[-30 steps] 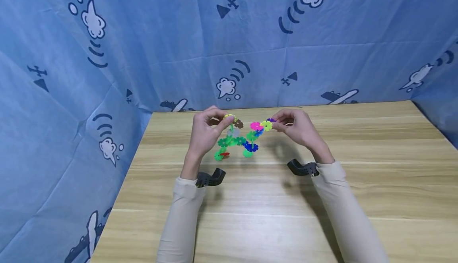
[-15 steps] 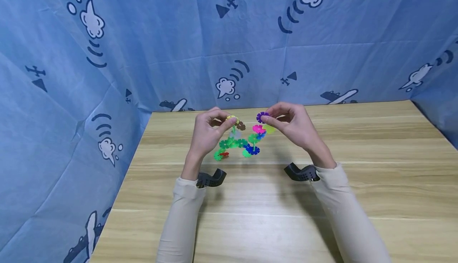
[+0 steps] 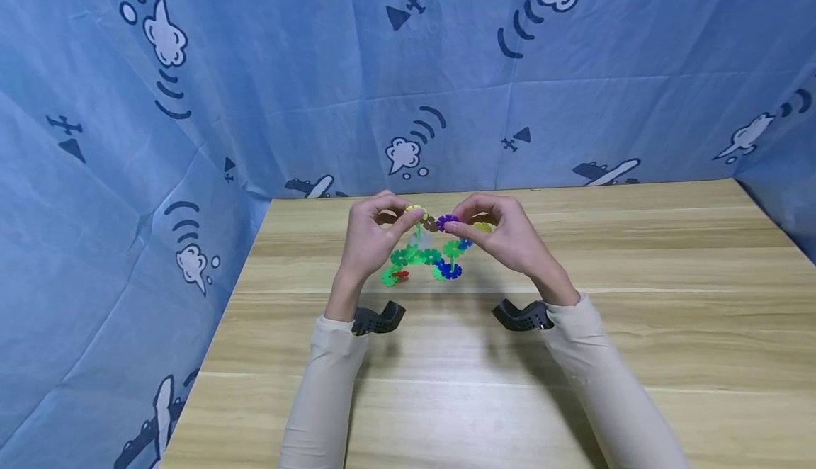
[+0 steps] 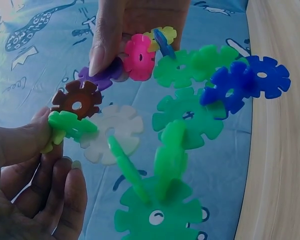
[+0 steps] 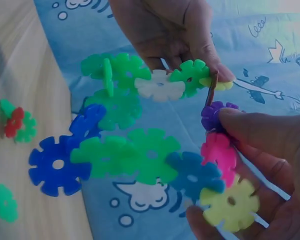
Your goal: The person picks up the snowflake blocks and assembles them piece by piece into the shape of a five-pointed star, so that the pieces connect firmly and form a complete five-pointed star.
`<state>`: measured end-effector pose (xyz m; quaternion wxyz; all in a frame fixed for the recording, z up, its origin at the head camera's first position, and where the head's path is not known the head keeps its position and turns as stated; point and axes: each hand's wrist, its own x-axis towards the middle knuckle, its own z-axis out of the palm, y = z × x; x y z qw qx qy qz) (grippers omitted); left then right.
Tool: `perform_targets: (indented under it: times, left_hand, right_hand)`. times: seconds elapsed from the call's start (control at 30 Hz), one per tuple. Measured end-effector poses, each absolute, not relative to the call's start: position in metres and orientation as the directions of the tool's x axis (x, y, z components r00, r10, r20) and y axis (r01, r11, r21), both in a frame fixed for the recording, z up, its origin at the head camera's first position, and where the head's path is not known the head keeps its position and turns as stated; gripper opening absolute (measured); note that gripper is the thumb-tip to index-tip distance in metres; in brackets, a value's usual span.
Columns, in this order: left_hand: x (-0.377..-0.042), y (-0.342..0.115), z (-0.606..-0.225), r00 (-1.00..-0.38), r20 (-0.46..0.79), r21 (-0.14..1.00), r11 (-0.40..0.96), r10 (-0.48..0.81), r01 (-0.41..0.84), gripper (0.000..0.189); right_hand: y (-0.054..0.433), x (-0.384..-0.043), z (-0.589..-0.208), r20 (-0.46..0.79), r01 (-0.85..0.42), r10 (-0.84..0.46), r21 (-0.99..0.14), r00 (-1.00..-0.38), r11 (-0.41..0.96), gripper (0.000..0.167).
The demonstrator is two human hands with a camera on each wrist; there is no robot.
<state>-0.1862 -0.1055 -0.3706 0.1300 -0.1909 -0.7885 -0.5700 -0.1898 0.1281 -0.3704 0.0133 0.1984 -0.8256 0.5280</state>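
A chain of notched plastic snowflake discs hangs above the table between both hands. My left hand (image 3: 372,235) pinches the yellow disc (image 5: 221,84) at one end, beside a green disc (image 4: 72,125). A brown disc (image 4: 65,100) and a white disc (image 4: 127,137) adjoin that green one. My right hand (image 3: 503,235) pinches a purple disc (image 5: 210,118) between thumb and fingers. Purple and brown meet at their edges; whether they interlock I cannot tell. Pink (image 5: 217,152), pale yellow (image 5: 225,212), blue (image 5: 187,172) and several green discs continue the chain.
Loose on the wooden table (image 3: 433,398) lie green discs (image 5: 4,202) and a red disc (image 5: 14,122), seen past the chain. A blue patterned cloth (image 3: 357,100) stands behind and to the left. Both wrists carry black camera mounts (image 3: 523,315).
My right hand has moved left, carrying the purple disc from beside the pale yellow disc to the brown one. My left hand stays nearly still, holding the yellow disc.
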Motion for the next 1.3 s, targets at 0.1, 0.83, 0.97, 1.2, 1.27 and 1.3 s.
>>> perform_targets:
  times: [0.1,0.83,0.97,1.2,1.27,1.3]
  left_hand:
    - [-0.1864,-0.1057,-0.37,-0.892,0.428,0.848,0.278,0.144,0.451,0.015]
    - [-0.185,-0.1044,-0.3693,-0.891,0.437,0.856,0.248,0.122,0.454,0.014]
    - [-0.1851,-0.1043,-0.369,-0.895,0.429,0.861,0.244,0.119,0.445,0.014]
    - [-0.1849,-0.1033,-0.3684,-0.898,0.429,0.871,0.219,0.102,0.441,0.014]
    - [-0.185,-0.1034,-0.3688,-0.896,0.432,0.873,0.202,0.097,0.443,0.013]
    - [-0.1851,-0.1035,-0.3692,-0.896,0.434,0.875,0.191,0.095,0.445,0.013]
  right_hand:
    - [0.1274,-0.1899,-0.371,0.223,-0.335,-0.311,-0.864,-0.924,0.376,0.017]
    - [0.1229,-0.1891,-0.3759,0.292,-0.404,-0.333,-0.847,-0.897,0.346,0.01]
    - [0.1237,-0.1883,-0.3743,0.292,-0.4,-0.321,-0.846,-0.901,0.352,0.011]
    - [0.1227,-0.1859,-0.3716,0.309,-0.397,-0.273,-0.837,-0.911,0.376,0.013]
    - [0.1217,-0.185,-0.3722,0.314,-0.392,-0.254,-0.841,-0.915,0.374,0.013]
    - [0.1211,-0.1845,-0.3725,0.317,-0.392,-0.249,-0.843,-0.915,0.369,0.013]
